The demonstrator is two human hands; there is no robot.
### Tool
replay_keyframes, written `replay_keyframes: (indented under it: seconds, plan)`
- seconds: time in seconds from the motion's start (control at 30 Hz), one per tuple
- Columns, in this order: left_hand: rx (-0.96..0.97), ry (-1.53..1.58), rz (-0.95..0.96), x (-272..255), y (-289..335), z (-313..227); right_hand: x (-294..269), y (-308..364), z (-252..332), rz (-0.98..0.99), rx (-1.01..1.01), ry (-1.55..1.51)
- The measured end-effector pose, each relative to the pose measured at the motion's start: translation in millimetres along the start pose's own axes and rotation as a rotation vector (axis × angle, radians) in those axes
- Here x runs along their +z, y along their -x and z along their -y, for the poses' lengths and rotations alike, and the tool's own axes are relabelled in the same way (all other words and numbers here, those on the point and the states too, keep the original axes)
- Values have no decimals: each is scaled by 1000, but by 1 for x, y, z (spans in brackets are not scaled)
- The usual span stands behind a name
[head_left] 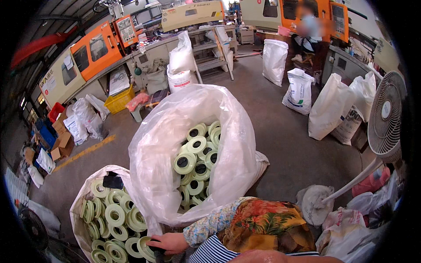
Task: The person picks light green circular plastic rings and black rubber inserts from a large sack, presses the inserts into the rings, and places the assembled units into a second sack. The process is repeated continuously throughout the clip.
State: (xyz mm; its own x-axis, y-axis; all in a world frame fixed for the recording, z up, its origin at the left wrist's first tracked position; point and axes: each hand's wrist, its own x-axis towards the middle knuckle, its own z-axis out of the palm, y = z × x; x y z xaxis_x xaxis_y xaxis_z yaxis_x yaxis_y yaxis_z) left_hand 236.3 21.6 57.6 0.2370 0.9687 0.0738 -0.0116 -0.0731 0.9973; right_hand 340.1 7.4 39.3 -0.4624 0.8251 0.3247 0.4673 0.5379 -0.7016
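Observation:
My left hand [170,243], coming out of a flowered sleeve, is closed at the right edge of a white sack [78,210]. A small black piece [156,248] shows under its fingers, beside a pale green flanged ring [144,248]. Many such rings with open centres [115,215] fill that sack. Just beyond, a large clear plastic-lined bag [151,153] holds pale green rings with black centres [184,162]. A black phone-like slab [112,182] lies on the sack's far rim. Bare skin of my right arm shows at the lower edge; my right hand is out of sight.
A standing fan [387,109] rises at the right, its base among plastic bags. Several white sacks [330,105] stand along the right. A yellow crate [119,100] sits far left. Orange-and-cream machines [96,46] line the back, where another person [307,30] sits.

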Motion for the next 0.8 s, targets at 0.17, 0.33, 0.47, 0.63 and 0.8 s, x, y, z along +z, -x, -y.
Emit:
replay_keyframes:
  seconds: [0.17, 0.33, 0.47, 0.63, 0.8]
  plan:
    - [-2, -15, -14, -6, 4, 0, 0, -4, 7, 29, -12, 0]
    - [-12, -19, -19, -8, 5, -1, 2, -6, 8, 61, -10, 12]
    - [-9, -29, -20, -9, 8, -2, -1, -8, 10, 76, -34, -50]
    - [-15, -22, -47, -24, 11, 0, 10, -12, 5, 107, -26, -20]
    - [-1, 13, -70, -44, 17, 5, 10, -13, 2, 70, -33, -65]
